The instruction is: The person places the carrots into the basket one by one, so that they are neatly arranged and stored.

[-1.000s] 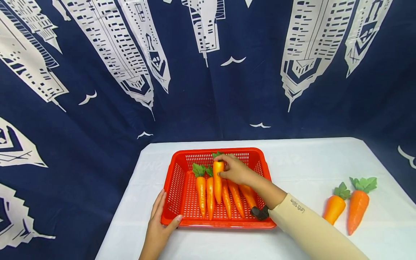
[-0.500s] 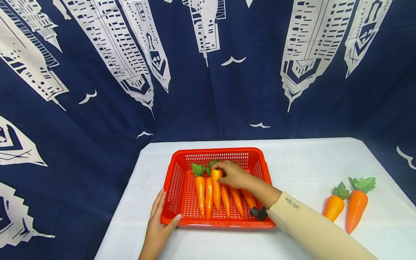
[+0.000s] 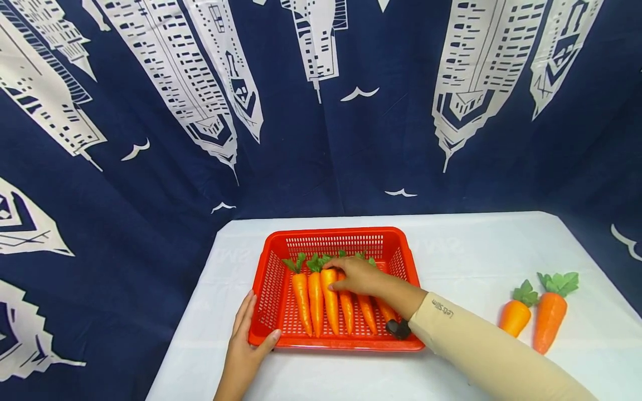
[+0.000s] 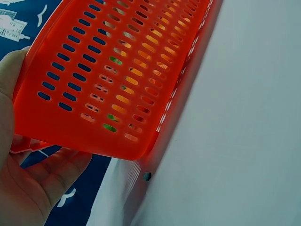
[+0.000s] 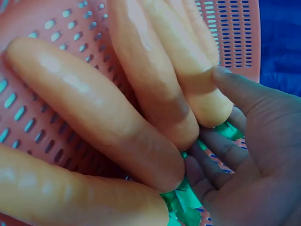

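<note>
A red plastic basket (image 3: 336, 344) with slotted walls holds several orange carrots with green leafy tops, lying side by side. My right hand (image 3: 355, 275) reaches in from the right and pinches one carrot (image 3: 330, 305) near its leafy end, among the others. In the right wrist view the thumb (image 5: 235, 87) lies on that carrot's thick end and the fingers are bent near the green leaves (image 5: 186, 207). My left hand (image 3: 244, 344) holds the basket's near left corner, thumb at the front rim and fingers along the left side.
Two thicker carrots, one lighter orange (image 3: 515, 318) and one deeper orange (image 3: 550, 320), lie on the white tabletop (image 3: 466, 245) right of the basket. A navy cloth (image 3: 326, 167) with white building prints hangs behind. A black item (image 3: 398, 328), probably the wrist camera, sits by the right wrist.
My right hand has lowered the carrot toward the near side and slightly left, into the row. The two leftmost carrots have shifted left. The left hand and basket have stayed put.
</note>
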Tool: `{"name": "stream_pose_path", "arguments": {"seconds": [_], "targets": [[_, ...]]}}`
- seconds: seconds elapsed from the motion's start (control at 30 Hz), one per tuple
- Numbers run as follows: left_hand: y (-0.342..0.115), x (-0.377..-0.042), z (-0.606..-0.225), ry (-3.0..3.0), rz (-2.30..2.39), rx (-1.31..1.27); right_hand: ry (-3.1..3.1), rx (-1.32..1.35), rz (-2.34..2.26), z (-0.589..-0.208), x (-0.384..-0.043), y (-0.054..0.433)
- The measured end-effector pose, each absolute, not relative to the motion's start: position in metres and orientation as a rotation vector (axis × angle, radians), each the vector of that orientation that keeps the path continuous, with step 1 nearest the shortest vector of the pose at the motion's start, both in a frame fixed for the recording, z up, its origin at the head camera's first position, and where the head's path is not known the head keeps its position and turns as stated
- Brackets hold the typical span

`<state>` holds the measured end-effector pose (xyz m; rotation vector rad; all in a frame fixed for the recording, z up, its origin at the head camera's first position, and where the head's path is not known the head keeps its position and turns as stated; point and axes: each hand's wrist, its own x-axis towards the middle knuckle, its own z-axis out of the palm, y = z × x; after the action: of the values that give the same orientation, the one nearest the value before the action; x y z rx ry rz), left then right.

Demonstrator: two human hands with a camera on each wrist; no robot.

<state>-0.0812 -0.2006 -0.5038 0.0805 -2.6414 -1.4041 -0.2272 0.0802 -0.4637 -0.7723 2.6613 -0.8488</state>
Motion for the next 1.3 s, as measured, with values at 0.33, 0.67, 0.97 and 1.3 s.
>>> {"name": "stream_pose_path", "arguments": {"seconds": [0.33, 0.67, 0.97, 1.3], "targets": [[-0.199, -0.082, -0.502, -2.652, -1.425, 0.090, 2.712, -0.814, -0.698, -0.469, -0.228, 0.083], [-0.200, -0.081, -0.503, -2.642, -1.432, 0.088, 2.714, -0.723, -0.830, -0.463, -0.229, 0.086], [-0.199, -0.082, -0.502, -2.668, -1.410, 0.101, 2.656, -0.678, -1.244, -0.450, -0.232, 0.095], [-0.198, -0.080, -0.500, -2.652, -1.437, 0.101, 2.633, -0.595, -1.485, -0.425, -0.227, 0.107]]}}
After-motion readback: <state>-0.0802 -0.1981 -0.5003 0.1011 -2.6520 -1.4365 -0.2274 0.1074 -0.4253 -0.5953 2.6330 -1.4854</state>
